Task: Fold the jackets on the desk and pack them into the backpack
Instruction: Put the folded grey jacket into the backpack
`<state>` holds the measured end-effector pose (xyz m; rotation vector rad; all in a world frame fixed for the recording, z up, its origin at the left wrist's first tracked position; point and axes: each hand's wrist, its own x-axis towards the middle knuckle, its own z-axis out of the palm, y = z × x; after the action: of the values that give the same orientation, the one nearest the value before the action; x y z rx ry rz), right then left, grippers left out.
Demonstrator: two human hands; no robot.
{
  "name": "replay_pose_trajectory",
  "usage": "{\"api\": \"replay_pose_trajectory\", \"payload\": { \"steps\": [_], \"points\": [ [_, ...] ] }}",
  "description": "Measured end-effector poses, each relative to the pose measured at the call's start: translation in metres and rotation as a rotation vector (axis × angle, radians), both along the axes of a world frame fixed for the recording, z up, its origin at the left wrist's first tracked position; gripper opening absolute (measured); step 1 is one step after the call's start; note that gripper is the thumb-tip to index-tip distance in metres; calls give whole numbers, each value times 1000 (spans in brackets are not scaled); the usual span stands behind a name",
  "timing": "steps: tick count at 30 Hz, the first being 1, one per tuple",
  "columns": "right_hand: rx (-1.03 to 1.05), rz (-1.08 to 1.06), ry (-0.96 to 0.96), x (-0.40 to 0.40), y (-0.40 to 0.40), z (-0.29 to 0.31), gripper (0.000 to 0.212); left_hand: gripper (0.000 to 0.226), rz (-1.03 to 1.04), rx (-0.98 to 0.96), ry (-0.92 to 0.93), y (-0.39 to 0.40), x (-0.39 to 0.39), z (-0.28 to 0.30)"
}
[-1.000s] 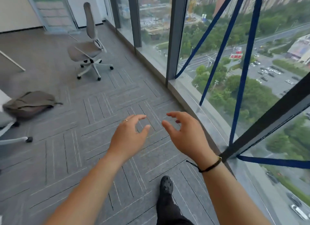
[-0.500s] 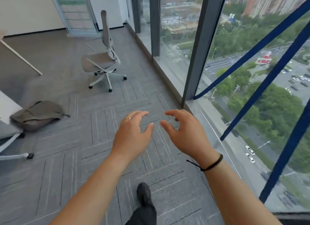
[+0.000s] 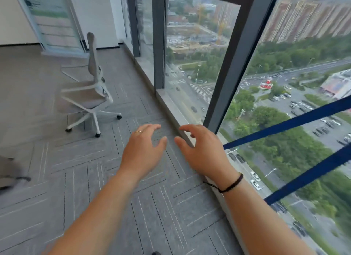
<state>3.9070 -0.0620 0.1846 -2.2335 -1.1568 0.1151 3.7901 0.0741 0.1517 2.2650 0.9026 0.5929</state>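
Both my hands are raised in front of me over the grey carpet tiles [image 3: 91,178], side by side and apart. My left hand [image 3: 141,152], ring on one finger, has its fingers loosely spread and grips nothing. My right hand [image 3: 204,152], black cord at the wrist, is likewise relaxed and empty.

No jacket and no desk appear in view. A blurred grey-brown fabric mass [image 3: 8,171] lies on the floor at the far left edge, with a dark strap trailing from it; I judge it to be the backpack, though it is cropped and smeared. It sits well to the left of both hands, the left being the nearer. Its long axis cannot be told.

The window glass [image 3: 284,102] occupies the right side; an office chair [image 3: 89,97] stands ahead-left. The coming move, in my judgement, calls for a turn leftward.
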Motion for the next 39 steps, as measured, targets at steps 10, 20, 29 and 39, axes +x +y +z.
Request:
{"api": "replay_pose_trajectory", "payload": {
  "steps": [10,20,29,39],
  "points": [
    [3,87,50,129,211,-20,43,44,58,-5,12,198,117,-12],
    [87,204,146,284,474,-24,40,45,189,64,92,434,247,4],
    [22,366,150,346,691,-34,40,47,331,6,80,636,301,-13],
    [-83,447,121,391,991,-42,41,49,347,-61,112,912,354,-40]
  ]
}}
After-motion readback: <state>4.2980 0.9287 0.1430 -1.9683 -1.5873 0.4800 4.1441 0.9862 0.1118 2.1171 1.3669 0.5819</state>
